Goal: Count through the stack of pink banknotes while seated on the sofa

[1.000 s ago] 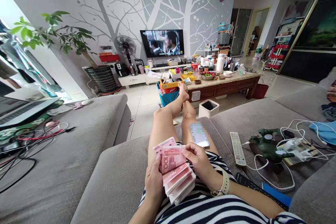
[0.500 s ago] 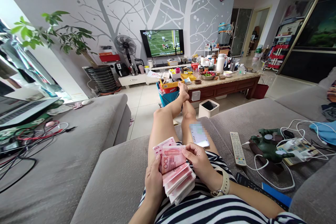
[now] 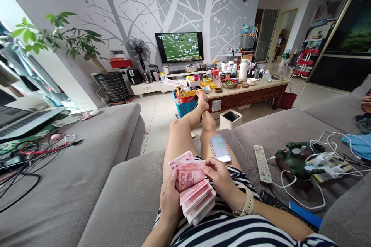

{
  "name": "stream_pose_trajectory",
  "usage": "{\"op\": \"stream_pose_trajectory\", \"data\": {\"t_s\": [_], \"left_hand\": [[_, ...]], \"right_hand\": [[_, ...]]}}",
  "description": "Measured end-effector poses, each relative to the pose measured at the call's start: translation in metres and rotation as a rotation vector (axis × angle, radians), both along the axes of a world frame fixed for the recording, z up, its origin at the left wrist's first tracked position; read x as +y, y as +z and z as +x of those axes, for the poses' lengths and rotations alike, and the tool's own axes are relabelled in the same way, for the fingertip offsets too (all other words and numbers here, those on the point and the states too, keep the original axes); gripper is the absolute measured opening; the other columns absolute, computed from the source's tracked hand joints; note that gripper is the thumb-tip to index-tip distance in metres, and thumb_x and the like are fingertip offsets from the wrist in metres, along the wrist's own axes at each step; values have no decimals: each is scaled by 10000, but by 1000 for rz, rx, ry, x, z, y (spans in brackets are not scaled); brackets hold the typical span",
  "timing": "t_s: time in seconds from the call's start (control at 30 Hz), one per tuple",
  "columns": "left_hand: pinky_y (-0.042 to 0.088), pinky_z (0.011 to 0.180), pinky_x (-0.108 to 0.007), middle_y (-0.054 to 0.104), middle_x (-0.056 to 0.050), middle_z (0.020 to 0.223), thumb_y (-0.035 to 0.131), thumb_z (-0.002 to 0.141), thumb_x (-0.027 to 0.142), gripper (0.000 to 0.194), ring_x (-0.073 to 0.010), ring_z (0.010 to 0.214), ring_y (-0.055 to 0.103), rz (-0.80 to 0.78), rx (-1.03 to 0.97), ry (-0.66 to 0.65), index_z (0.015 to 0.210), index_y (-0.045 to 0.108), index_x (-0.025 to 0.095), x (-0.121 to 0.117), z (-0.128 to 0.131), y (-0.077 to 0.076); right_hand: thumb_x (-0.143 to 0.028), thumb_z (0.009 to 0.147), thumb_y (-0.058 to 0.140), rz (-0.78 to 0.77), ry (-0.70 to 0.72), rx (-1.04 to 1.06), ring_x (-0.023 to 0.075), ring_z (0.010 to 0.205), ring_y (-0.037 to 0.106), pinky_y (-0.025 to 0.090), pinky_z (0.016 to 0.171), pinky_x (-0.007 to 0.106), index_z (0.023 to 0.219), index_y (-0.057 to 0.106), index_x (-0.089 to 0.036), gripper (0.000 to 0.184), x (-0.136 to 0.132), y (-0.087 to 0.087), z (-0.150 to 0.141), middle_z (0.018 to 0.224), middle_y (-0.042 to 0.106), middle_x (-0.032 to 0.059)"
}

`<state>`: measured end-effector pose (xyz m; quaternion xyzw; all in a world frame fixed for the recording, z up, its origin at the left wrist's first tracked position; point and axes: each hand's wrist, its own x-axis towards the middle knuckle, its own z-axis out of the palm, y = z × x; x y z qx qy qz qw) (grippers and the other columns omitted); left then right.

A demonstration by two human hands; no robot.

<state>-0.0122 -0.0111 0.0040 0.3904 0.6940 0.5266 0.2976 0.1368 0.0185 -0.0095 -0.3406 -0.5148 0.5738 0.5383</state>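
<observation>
A folded stack of pink 100 banknotes (image 3: 198, 197) rests over my lap, its lower ends fanned toward me. My left hand (image 3: 170, 197) is closed around the stack's left side, thumb on top; its other fingers are mostly hidden beneath. Between thumb and fingers, my right hand (image 3: 218, 175) pinches the right edge of the top banknote (image 3: 189, 173). Other notes stick out past the far side of the stack. A phone (image 3: 220, 150) with a partly blurred screen lies on my right thigh, just beyond the right hand.
On the grey sofa (image 3: 124, 197) to my right are a light remote control (image 3: 262, 164), a dark green figure-shaped object (image 3: 298, 160) and white cables. A laptop (image 3: 26, 123) and tangled cables lie at left. A cluttered coffee table (image 3: 246, 96) stands ahead, a white bin (image 3: 230, 119) before it.
Both hands and the banknotes look almost the same as before. Only the television picture has changed.
</observation>
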Motion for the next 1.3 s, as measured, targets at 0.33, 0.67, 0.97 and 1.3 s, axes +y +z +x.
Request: {"op": "stream_pose_trajectory", "data": {"t_s": [0.33,0.67,0.97,1.3], "left_hand": [[387,995,-328,720,-62,1017,404,799,374,369,-232,1068,583,8,17,-19,836,717,183,4,-5,-12],[408,973,-335,721,-70,1009,416,795,341,341,-235,1051,595,6,43,3,839,717,186,2,-4,-8],[358,1026,-357,710,-81,1033,450,776,342,317,-250,1117,556,-14,6,28,866,708,181,5,-6,-14],[327,1050,-365,710,-64,1048,541,670,195,197,-266,1123,549,40,44,25,773,707,214,4,-11,-17]], "right_hand": [[-364,779,624,-17,5,10,103,558,372,312,531,225,695,544,-174,223,-3,5,0,615,445,-41],[-382,770,626,-22,-3,-3,108,547,370,309,533,235,684,542,-178,237,-2,8,1,586,434,-44],[-371,767,632,-19,10,16,97,531,349,296,523,227,672,536,-172,240,-1,10,0,567,416,-56],[-392,824,585,-9,68,73,81,465,341,255,481,221,683,563,-162,271,-1,4,0,521,476,-49]]}}
